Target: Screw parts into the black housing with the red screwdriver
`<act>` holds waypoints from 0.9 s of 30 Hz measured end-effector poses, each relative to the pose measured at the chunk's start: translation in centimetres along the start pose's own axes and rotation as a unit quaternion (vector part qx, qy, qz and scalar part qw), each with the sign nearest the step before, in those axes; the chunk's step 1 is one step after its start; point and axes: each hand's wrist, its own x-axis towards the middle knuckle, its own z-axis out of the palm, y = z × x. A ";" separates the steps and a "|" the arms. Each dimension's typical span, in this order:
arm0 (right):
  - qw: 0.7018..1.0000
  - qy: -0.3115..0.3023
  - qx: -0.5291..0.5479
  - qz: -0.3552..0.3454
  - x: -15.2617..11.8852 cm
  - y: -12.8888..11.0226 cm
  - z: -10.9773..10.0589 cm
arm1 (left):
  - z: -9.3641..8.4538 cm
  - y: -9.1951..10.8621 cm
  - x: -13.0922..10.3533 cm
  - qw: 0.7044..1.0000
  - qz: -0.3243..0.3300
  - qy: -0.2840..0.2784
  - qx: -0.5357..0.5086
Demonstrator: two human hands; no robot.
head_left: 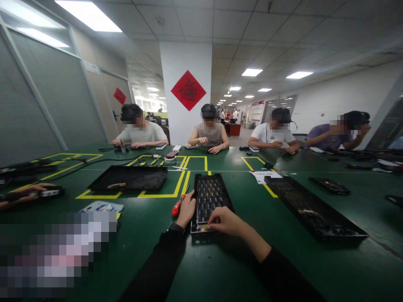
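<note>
A black rectangular tray-like case [210, 197] with rows of small dark slots lies on the green table in front of me. Against its left edge rests my left hand [187, 209], its fingers close together along the side, gripping the case. My right hand [225, 221] is pinched over the near end of the case, beside a small pale yellowish part [201, 227]; what the fingertips hold, if anything, is hidden. A screwdriver with a red-orange handle [176, 207] lies just left of my left hand.
Larger black trays stand at left [129, 178] and right [315, 209]. A white paper sheet [264, 177] lies near the right tray. Cables [91, 161] cross the table at left. Another person's hand [31, 189] is at far left; several people sit across the table.
</note>
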 end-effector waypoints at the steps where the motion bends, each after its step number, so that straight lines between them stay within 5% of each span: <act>1: 1.000 -0.001 0.000 0.002 0.0 0.0 0.0 | 0.0 0.1 0.0 1.000 0.000 -0.003 0.000; 27: 1.000 -0.004 0.019 0.021 -0.1 0.3 0.1 | 0.0 0.1 -0.1 1.000 0.008 0.002 -0.022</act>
